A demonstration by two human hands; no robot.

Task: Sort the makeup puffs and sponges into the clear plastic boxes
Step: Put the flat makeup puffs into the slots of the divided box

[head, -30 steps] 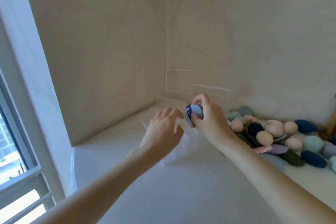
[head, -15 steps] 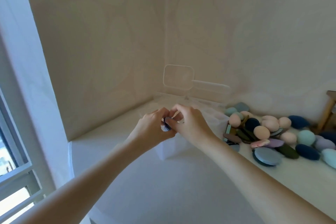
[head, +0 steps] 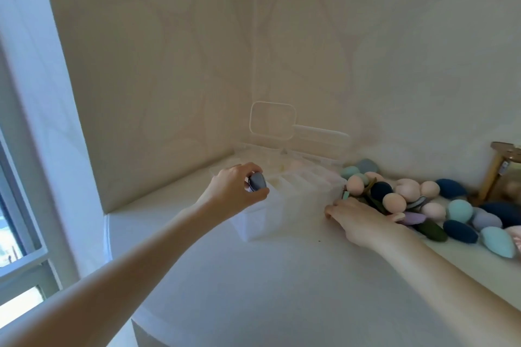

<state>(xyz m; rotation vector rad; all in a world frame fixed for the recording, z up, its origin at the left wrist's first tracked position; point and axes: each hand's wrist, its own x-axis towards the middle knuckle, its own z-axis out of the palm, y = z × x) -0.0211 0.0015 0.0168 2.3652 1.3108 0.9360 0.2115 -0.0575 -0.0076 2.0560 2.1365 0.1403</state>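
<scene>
My left hand (head: 234,189) pinches a grey-blue puff (head: 257,181) between thumb and fingers, just above the near left corner of the clear plastic box (head: 284,205). The box has several narrow compartments, and its lid (head: 273,120) stands open against the wall. My right hand (head: 358,220) lies on the table at the left edge of the pile of puffs and sponges (head: 417,200). Its fingertips are among the puffs; whether they hold one is hidden. The pile holds peach, navy, teal, lilac and dark green pieces.
The white table (head: 282,276) ends in a rounded front edge. Walls close the corner behind the box. A window (head: 17,220) is at the left. A wooden stand (head: 499,169) rises at the far right behind the pile.
The grey-blue puff passed from my right hand to my left, which now holds it alone over the box. My right hand moved right, down to the pile.
</scene>
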